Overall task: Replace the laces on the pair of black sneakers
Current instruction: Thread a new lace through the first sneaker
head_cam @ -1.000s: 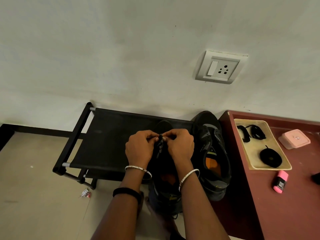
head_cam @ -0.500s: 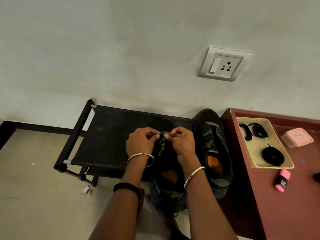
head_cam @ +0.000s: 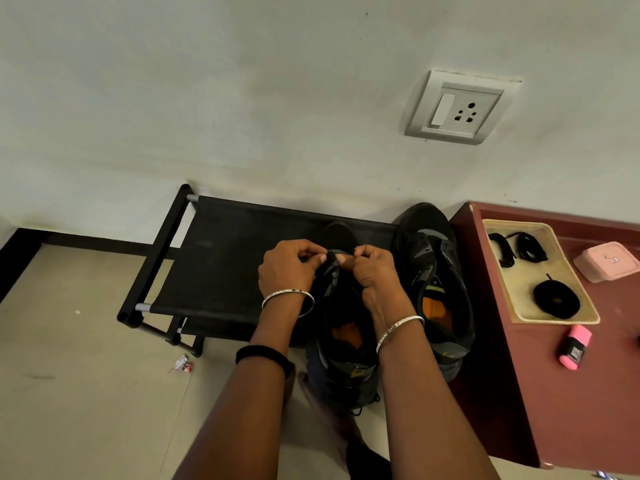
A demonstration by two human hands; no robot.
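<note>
Sneaker tongue (head_cam: 331, 276) is pinched by left hand (head_cam: 291, 271) and right hand (head_cam: 375, 276); lacing judged underway; eyelet threading is required next.

One black sneaker (head_cam: 343, 370) beside unlaced second sneaker (head_cam: 427, 251), toes pointing away; coiled black laces (head_cam: 556, 301) lie well apart.

We're seeing blk sneakers (head_cam: 427, 244) w/ orange insoles (head_cam: 433, 308), a blk rack (head_cam: 225, 265), blk laces (head_cam: 556, 299) in a cream tray (head_cam: 512, 296), a pink box (head_cam: 606, 263), a pink & blk marker (head_cam: 575, 346), a maroon table (head_cam: 571, 410), silver bangles (head_cam: 287, 293), and an off-white wall (head_cam: 242, 98).
</note>
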